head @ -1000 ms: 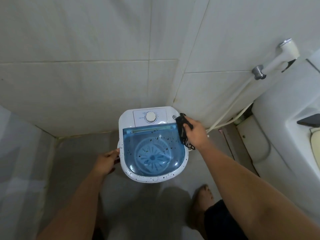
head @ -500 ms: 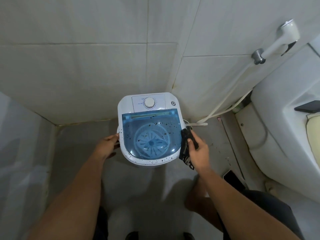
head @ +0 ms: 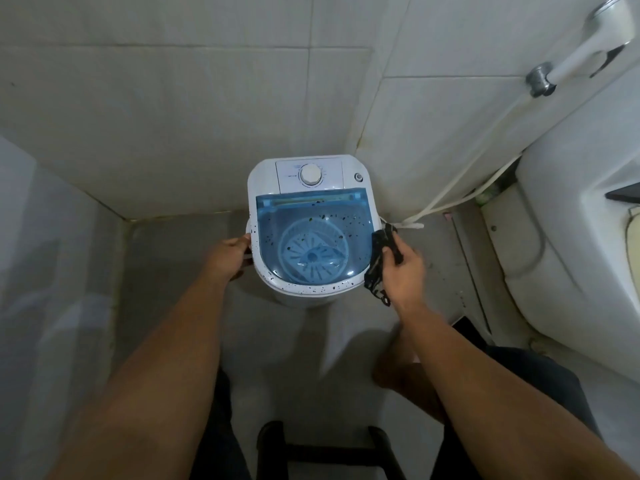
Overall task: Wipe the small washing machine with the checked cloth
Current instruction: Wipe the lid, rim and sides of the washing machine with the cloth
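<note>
The small washing machine (head: 265, 174) stands on the floor in a tiled corner, white with a see-through blue lid (head: 311, 216) and a round dial (head: 310, 174) at the back. Dark specks dot the lid and the front rim. My left hand (head: 230, 258) grips the machine's left side at the handle. My right hand (head: 401, 271) holds the dark checked cloth (head: 377, 268) bunched against the machine's right front edge. The cloth hangs down below my fingers.
A white toilet (head: 571, 237) fills the right side, with a spray handle (head: 581, 53) on the wall and its white hose (head: 460, 188) running down behind the machine. My bare foot (head: 398, 362) is on the floor. A dark stool frame (head: 322, 448) shows at the bottom.
My right hand slid the cloth from the back right corner of the machine down along its right edge toward the front. My left hand stayed on the left side.
</note>
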### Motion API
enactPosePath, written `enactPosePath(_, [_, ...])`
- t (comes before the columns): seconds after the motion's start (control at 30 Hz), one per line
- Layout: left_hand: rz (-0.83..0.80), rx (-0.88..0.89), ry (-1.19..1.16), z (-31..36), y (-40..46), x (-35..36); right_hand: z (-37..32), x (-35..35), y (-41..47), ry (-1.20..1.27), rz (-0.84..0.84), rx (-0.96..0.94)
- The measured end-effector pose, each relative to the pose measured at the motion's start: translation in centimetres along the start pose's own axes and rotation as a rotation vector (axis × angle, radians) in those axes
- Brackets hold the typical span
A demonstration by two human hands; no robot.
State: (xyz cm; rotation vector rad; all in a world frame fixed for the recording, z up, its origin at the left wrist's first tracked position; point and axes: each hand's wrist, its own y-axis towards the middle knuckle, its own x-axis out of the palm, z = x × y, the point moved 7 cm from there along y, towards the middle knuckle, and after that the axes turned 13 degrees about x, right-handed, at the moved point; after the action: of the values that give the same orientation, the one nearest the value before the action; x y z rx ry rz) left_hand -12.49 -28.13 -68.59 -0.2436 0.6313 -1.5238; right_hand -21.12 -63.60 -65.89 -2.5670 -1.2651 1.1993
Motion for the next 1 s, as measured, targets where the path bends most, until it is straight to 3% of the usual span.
enactPosePath(0.17, [0.023, -0.013, -0.039, -0.3, 0.2, -0.1, 1.9, 0.1, -4.8, 0.110, 0.057, -0.003])
enactPosePath(0.37, [0.027, -0.019, -0.030, -1.3, 1.0, -0.3, 2.1, 0.2, -10.2, -0.035, 0.147, -0.255])
enactPosePath(0.5, [0.024, 0.003, -0.037, -1.7, 1.2, -0.2, 2.3, 1.4, -11.6, -0.089, 0.078, -0.384])
enactPosePath(0.77, [-0.005, 0.016, -0.015, -2.4, 1.9, -0.4, 1.5, 7.5, -16.1, -0.272, -0.235, -0.600])
enactPosePath(1.0, [-0.042, 0.058, -0.018, -2.3, 1.7, -0.5, -1.9, 6.9, -15.9, -0.371, -0.308, -0.749])
